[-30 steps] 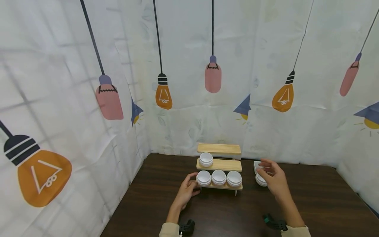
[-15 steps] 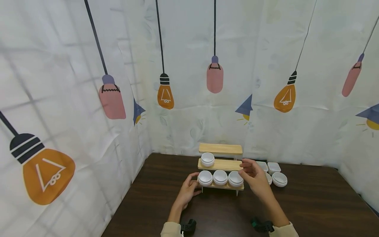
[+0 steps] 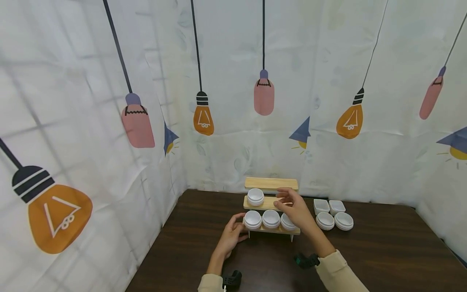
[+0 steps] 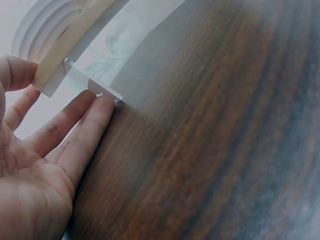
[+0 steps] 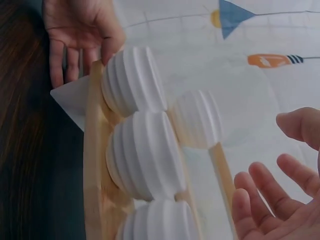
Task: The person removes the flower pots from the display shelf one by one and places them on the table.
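A three-tier wooden display stand [image 3: 270, 183] with clear legs stands on the dark table. Three white ribbed bowls line its lowest tier, among them the middle bowl [image 3: 271, 218]. One more white bowl [image 3: 255, 196] sits at the left of the second tier. My left hand [image 3: 229, 235] grips the left end of the lowest tier, thumb on the board's end and fingers [image 4: 82, 140] at the clear leg below. Over the right part of the second tier hovers my right hand [image 3: 296, 209], fingers spread and loosely bent; nothing shows between them in the right wrist view.
To the right of the stand, two square white dishes [image 3: 321, 206] sit behind two round white bowls [image 3: 343, 221]. A white curtain [image 3: 226, 154] printed with lamps hangs behind and left of the table [image 3: 383, 239].
My right hand has moved left from the dishes at the right to the second tier, uncovering those dishes. The left hand stays at the stand's end.
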The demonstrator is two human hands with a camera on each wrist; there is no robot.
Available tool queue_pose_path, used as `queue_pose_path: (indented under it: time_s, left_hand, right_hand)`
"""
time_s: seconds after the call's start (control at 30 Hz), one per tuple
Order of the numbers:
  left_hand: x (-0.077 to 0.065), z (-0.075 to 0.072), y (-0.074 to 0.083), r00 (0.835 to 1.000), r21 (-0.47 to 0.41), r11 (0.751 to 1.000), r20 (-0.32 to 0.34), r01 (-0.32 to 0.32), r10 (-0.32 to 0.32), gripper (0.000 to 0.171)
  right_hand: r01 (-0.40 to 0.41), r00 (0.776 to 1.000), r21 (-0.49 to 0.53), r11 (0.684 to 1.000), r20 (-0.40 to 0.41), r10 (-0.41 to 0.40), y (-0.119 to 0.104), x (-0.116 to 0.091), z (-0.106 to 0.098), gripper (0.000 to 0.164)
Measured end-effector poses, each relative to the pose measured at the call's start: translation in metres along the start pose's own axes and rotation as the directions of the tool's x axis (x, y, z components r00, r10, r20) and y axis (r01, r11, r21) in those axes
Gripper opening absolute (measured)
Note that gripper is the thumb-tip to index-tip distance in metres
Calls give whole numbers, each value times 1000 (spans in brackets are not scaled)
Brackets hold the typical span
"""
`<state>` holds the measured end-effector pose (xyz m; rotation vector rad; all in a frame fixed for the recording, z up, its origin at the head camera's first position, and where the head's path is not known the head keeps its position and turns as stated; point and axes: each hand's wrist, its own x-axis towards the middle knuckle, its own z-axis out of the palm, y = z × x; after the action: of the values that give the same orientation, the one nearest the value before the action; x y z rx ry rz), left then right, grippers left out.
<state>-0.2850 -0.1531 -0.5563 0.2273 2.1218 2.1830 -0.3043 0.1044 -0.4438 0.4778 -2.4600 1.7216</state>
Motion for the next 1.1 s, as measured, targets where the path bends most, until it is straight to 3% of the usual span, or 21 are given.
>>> queue_pose_path:
  time_s: [0.23, 0.53, 1.1]
  left_hand:
    - [0, 0, 0, 1000, 2, 1000, 5, -4, 4, 40]
    - [-2, 0, 2, 1000, -11, 1000, 10, -5, 6, 42]
    - [1, -2, -2, 1000, -3, 1000, 14, -10, 10, 41]
  right_hand:
    - [-39, 998, -7, 999, 48, 39, 4, 13, 18, 51]
    - [-61, 997, -27, 998, 54, 63, 5, 26, 40, 55]
    - [-101, 994, -77, 992, 33, 103, 6, 42, 48, 52]
